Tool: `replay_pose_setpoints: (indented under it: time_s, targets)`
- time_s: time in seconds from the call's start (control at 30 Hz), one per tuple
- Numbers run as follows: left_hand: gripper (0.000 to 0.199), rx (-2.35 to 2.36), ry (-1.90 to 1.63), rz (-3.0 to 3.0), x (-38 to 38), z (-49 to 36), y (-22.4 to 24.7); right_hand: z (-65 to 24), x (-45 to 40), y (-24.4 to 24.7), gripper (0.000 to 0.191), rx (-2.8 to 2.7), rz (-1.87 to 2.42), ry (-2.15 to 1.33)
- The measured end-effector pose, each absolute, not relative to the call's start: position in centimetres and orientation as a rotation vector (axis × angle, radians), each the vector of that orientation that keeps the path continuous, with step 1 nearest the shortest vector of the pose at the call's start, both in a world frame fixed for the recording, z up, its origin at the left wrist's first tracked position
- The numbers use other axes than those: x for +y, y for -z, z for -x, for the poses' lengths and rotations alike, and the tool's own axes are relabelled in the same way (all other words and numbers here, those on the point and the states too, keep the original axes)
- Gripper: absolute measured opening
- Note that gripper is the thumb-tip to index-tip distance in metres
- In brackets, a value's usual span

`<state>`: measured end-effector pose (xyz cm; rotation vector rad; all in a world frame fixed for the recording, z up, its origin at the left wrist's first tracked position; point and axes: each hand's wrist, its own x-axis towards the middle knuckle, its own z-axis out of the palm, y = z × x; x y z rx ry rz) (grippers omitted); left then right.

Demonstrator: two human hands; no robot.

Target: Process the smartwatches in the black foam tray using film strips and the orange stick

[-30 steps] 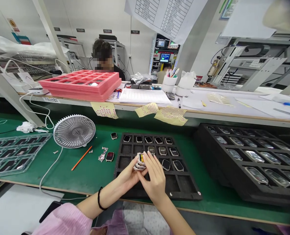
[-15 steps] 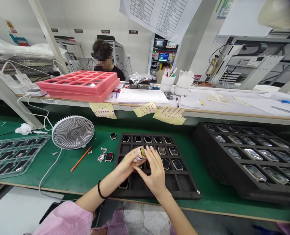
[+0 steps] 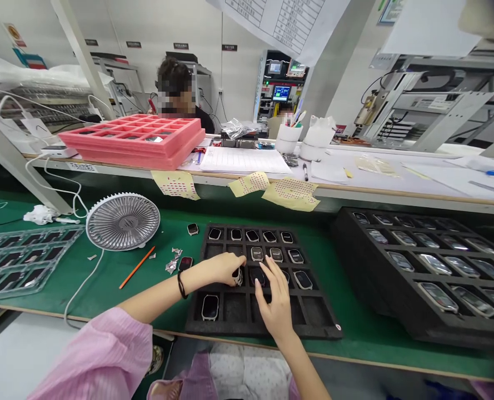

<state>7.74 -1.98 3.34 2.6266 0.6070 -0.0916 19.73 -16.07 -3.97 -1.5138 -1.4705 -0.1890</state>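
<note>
My left hand reaches over the black foam tray, its fingers closed on a smartwatch at one of the compartments. The fingers hide most of that watch. My right hand is spread, palm down, over the tray just to the right. Its fingertips are close to a dark-faced watch; whether they touch it I cannot tell. Around both hands, other watches lie face up in their compartments, among them a lit one and one at the front left.
Left of the tray are a loose watch, another watch, foil scraps, an orange stick and a fan. A clear tray lies far left. A black foam stack stands right. A person sits beyond the shelf.
My hands have come apart. The left has lowered the small device they held together to a tray compartment; the right has opened and shifted slightly right. The front-left watch is now fully visible.
</note>
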Motion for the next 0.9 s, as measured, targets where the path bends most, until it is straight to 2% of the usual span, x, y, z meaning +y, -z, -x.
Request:
replay_pose_setpoints:
  time_s: [0.13, 0.3, 0.4, 0.57, 0.63, 0.8, 0.9]
  targets:
    - [0.046, 0.616, 0.138, -2.594, -1.6, -8.4, -2.9, -19.7, -16.1, 4.2, 0.042, -1.46, 1.515, 0.148]
    - [0.064, 0.604, -0.155, -2.655, -2.2, -8.5, -0.3, -19.7, -16.0, 4.3, 0.037, -1.464, 1.492, 0.121]
    - [0.072, 0.618, -0.194, -2.688, -2.3, -8.2, 0.2, -19.6, -16.0, 4.3, 0.034, -1.448, 1.485, 0.105]
    - [0.059, 0.669, -0.059, -2.647, -2.2, -6.9, -1.0, -19.4, -16.0, 4.2, 0.024, -1.322, 1.467, -0.108]
    - [0.055, 0.699, -0.121, -2.63, -2.7, -6.5, -1.5, -19.3, -15.8, 4.2, 0.023, -1.227, 1.448, -0.26]
    - [0.044, 0.636, -0.456, -2.587, -5.3, -5.9, -2.3, -18.7, -14.8, 4.7, 0.041, -1.12, 1.282, -0.667]
    - [0.046, 0.63, -0.458, -2.621, -7.0, -5.8, -2.9, -18.0, -14.1, 5.4, 0.048, -1.127, 1.211, -0.732]
